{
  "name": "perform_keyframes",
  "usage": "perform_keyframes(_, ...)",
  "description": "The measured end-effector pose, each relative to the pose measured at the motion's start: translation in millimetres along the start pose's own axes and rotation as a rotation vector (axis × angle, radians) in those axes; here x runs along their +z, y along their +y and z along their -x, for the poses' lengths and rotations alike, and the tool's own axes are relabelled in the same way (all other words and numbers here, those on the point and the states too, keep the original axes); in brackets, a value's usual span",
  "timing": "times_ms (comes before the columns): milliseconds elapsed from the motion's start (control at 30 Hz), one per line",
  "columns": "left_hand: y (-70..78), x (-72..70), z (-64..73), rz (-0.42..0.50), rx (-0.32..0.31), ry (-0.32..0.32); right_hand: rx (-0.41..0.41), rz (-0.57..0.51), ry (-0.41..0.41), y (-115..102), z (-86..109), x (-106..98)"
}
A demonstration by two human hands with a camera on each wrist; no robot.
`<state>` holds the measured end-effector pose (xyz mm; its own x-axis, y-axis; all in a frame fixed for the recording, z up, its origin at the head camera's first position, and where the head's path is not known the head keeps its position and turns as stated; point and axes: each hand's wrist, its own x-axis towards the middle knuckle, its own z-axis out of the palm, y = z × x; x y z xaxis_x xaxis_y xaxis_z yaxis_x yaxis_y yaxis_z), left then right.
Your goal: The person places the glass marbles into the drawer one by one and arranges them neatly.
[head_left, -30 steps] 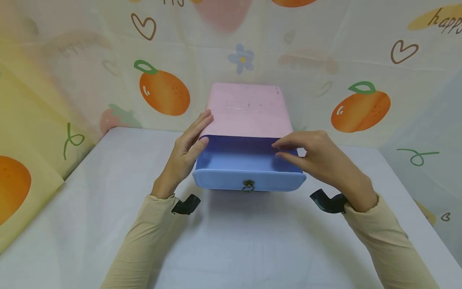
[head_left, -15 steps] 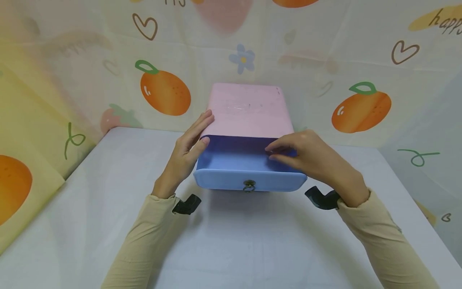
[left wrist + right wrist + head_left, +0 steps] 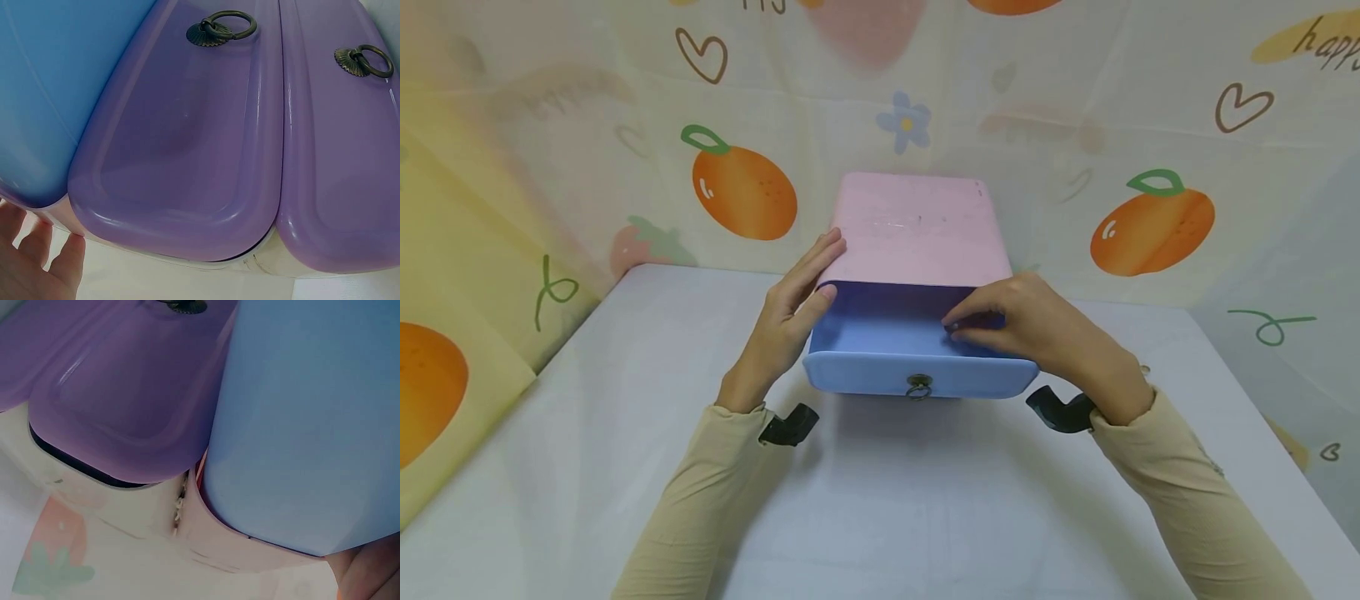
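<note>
A small drawer cabinet [image 3: 917,229] with a pink top has its light blue top drawer [image 3: 865,373] pulled out, a bronze ring pull [image 3: 918,387] on its front. My left hand [image 3: 778,321] rests against the cabinet's left side, fingers fairly straight, fingertips reaching the top edge. Over the drawer's right wall reaches my right hand [image 3: 1033,325]. Its thumb and fingers pinch a small dark object [image 3: 951,327] inside the drawer, too small and covered to identify. Only a few left fingers [image 3: 65,259] show in the left wrist view, beside the pink casing.
Beneath the blue drawer are purple drawers [image 3: 181,131] with bronze rings, pushed in or nearly so. The cabinet stands on a white-covered table [image 3: 880,500], close to a fruit-printed cloth [image 3: 1037,100] behind. Dark straps [image 3: 788,425] sit at both wrists.
My right hand has moved left and slightly down, farther into the drawer, with the small dark object at its fingertips. The left hand and the cabinet have stayed in place.
</note>
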<state>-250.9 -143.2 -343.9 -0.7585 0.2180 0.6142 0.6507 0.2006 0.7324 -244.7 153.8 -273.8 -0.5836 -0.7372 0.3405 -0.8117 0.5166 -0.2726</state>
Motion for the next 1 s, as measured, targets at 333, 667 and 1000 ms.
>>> perform_keyframes(333, 1.0, -0.2, -0.7, -0.010, -0.007, -0.002, 0.015, -0.016, -0.019, -0.6, 0.7, -0.1)
perform_keyframes(667, 1.8, -0.6, -0.6, -0.006, -0.003, -0.004, 0.004, 0.004, -0.010, 0.8, 0.7, 0.8)
perform_keyframes(1000, 2.7, -0.7, 0.2, -0.008, -0.004, -0.003, -0.067, -0.011, 0.104, 0.8, 5.0, 0.2)
